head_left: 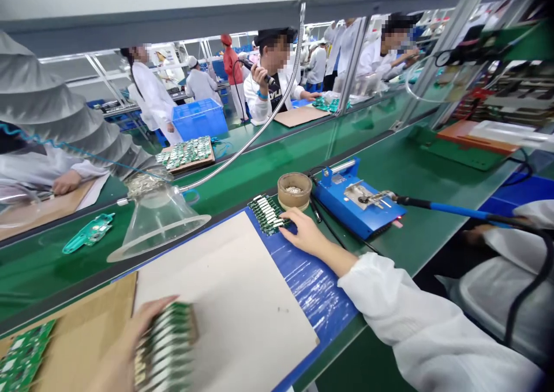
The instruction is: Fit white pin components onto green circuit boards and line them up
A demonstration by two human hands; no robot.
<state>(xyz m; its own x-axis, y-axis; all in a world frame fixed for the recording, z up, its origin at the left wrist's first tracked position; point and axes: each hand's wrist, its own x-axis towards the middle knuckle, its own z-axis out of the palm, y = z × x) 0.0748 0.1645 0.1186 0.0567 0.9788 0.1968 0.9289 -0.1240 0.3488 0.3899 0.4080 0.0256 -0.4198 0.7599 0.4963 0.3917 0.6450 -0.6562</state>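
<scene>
My left hand is at the lower left, fingers wrapped round a stack of green circuit boards, blurred by motion, over a pale cardboard sheet. My right hand, in a white sleeve, reaches forward and its fingers rest on a second row of small green circuit boards lying at the far edge of a blue mat. Whether those fingers grip a board is hidden.
A blue soldering station with its iron and a round tin stand just beyond my right hand. A clear fume funnel hangs at left. Another green board lies bottom left. Other people work across the green bench.
</scene>
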